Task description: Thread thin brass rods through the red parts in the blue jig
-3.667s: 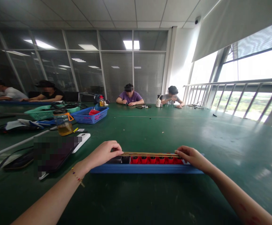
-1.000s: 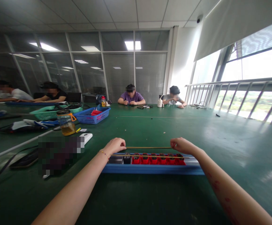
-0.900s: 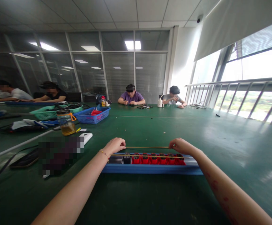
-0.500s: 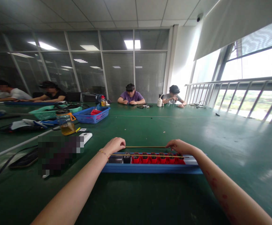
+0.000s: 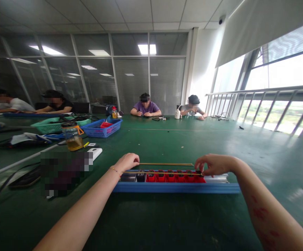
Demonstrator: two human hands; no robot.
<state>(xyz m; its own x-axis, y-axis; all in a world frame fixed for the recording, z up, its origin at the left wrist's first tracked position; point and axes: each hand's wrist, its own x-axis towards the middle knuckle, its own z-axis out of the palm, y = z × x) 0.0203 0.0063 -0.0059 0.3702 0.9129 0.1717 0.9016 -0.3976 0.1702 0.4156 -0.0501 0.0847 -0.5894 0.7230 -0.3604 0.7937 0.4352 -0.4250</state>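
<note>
The head camera looks forward-down — table (image 5: 151,218) near; glass partition (image 5: 130,83) far.

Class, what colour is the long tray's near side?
Blue: the long tray's near side shows it clearly in the head view.

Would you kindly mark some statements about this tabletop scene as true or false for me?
1. The left hand has its fingertips at one end of the farther yellowish rod. True.
2. The right hand lies flat on the green table. False: its bent fingers are at the right end of the row of red holders.
3. The red holders stand in a row inside the blue tray. True.
4. The jar with an orange strap stands inside the blue basket. False: it stands on the table beside that basket.
5. In this view, the nearer yellowish rod passes across the red holders. True.
</note>
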